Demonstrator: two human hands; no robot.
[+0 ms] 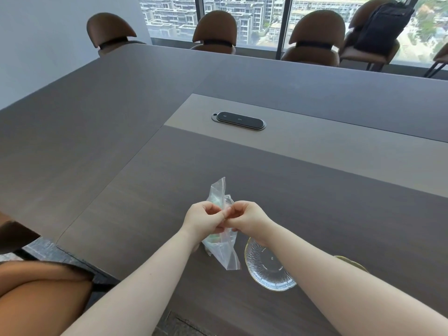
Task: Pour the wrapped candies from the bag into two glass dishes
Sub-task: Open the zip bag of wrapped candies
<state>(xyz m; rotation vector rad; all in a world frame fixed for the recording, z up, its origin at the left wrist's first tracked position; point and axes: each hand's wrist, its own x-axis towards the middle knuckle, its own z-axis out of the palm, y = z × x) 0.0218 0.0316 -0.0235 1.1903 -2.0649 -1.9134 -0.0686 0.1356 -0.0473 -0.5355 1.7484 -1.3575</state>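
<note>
Lower centre of frame: left hand (202,220) and right hand (244,218) meet, fingers of both pinched shut on a clear plastic bag (221,248) held above the dark table (121,141). Greenish wrapped candies (214,237) show faintly inside; no legible print on the bag. Just right of it, a ribbed glass dish (269,265) with gilt rim sits empty. Second dish (351,261) mostly hidden behind the right forearm. Centre: black oval socket panel (238,120), markings unreadable.
</note>
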